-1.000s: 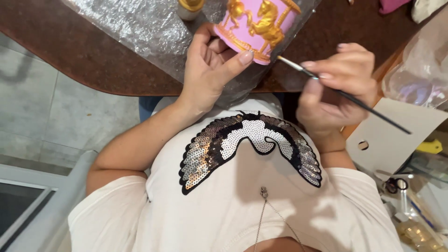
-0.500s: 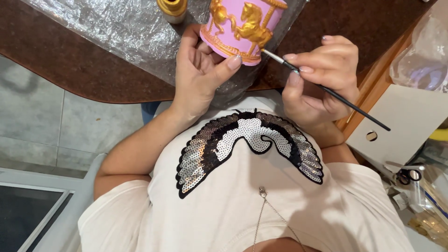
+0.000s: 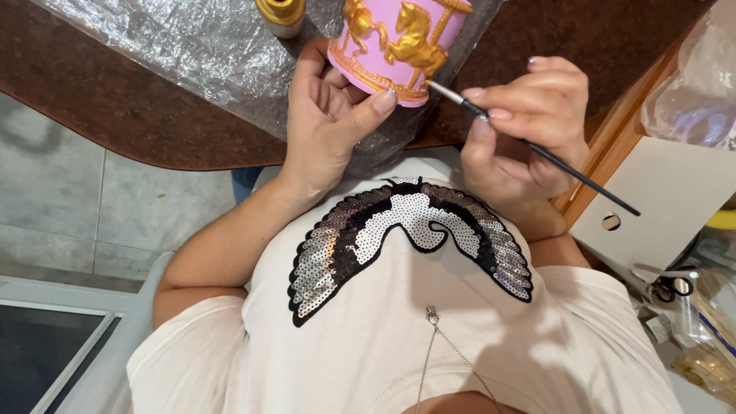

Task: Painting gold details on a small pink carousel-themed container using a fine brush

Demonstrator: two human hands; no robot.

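A pink carousel figure (image 3: 395, 42) with gold horses stands on clear plastic sheeting (image 3: 176, 54) spread over a dark brown table (image 3: 100, 107). My left hand (image 3: 330, 115) grips its lower rim, thumb pressed on the gold-trimmed base. My right hand (image 3: 529, 123) pinches a thin black paintbrush (image 3: 537, 149), whose tip touches the base's gold edge just right of my thumb. The brush handle points down to the right.
A small jar with a gold lid (image 3: 281, 14) sits on the sheeting left of the carousel. At the right are a wooden edge (image 3: 613, 130), a white box with a hole (image 3: 659, 199), a plastic bag (image 3: 694, 92) and scissors (image 3: 673, 288). Grey floor tiles (image 3: 54, 192) lie at left.
The view has shifted so carousel and hands sit higher in frame. The brush tip has moved in from the side onto the base edge. My left hand keeps its grip.
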